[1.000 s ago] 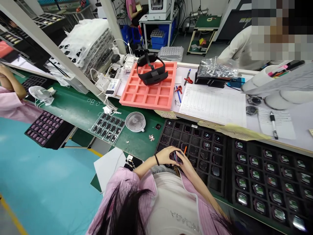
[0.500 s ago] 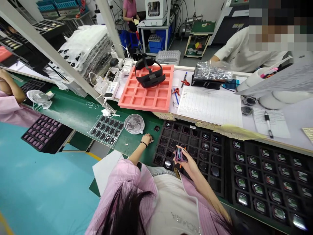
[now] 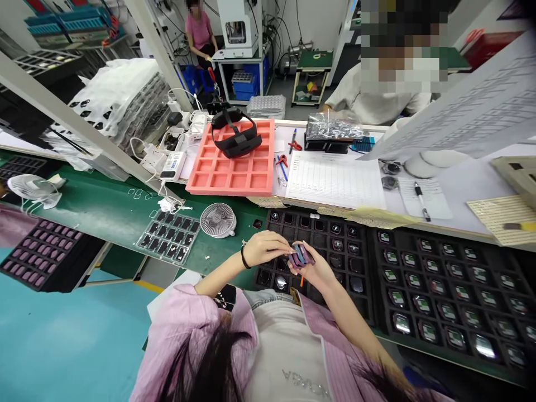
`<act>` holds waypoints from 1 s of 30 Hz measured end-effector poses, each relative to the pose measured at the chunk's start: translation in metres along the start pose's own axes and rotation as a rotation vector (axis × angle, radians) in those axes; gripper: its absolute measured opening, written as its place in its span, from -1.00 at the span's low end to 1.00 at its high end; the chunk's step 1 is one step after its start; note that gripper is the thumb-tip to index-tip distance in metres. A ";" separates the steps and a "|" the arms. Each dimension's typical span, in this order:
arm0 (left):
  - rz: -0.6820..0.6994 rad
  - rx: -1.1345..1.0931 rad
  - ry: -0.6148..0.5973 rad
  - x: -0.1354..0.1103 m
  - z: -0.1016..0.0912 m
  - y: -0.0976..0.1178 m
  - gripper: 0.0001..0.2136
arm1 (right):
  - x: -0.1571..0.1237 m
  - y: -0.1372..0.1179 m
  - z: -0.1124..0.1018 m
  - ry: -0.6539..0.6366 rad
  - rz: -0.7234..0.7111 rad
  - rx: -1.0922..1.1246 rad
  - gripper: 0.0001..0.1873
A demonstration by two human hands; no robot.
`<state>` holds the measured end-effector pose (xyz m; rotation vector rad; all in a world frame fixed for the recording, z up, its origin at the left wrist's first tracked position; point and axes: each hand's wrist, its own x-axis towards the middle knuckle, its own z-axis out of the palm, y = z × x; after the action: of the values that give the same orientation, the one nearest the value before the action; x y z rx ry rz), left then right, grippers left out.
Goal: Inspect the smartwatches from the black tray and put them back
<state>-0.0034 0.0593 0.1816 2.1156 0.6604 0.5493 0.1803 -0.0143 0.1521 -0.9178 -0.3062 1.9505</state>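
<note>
My right hand [image 3: 319,270] is closed around a small purple watch case [image 3: 300,255] with a blue-grey inside. A thin orange stick [image 3: 302,281] pokes out below the same hand. From the left, my left hand [image 3: 264,249] reaches to the case, its fingertips pinched together at the edge; whatever they hold is too small to make out. Both hands are above a black foam tray [image 3: 288,231] of square pockets, several with dark watch faces in them. A dark square piece [image 3: 257,223] lies on the green bench left of the tray.
A white fan [image 3: 218,220] stands beside a clear tray of black parts [image 3: 170,237]. Behind are a pink foam tray [image 3: 196,181] bearing a black headset [image 3: 237,137], and paper sheets [image 3: 335,181]. Another black tray [image 3: 448,262] holds watch parts at right. A co-worker [image 3: 377,97] sits opposite.
My left hand has risen from the bench and moved right to the watch case in my right hand. The view has shifted, so the bench appears further left.
</note>
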 end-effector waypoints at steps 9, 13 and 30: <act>0.275 0.334 -0.114 0.009 -0.001 0.005 -0.66 | -0.015 -0.010 0.011 -0.087 0.100 0.122 -0.80; 0.363 0.479 -0.129 0.007 -0.003 0.008 -0.65 | -0.015 -0.010 0.010 -0.103 0.130 0.129 -0.80; -0.014 -0.274 -0.207 -0.044 0.058 -0.012 -0.64 | -0.037 0.033 -0.014 -0.108 0.401 -0.206 -0.72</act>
<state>-0.0064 0.0046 0.1330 1.8771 0.4545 0.3824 0.1805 -0.0649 0.1422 -1.0702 -0.4164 2.3757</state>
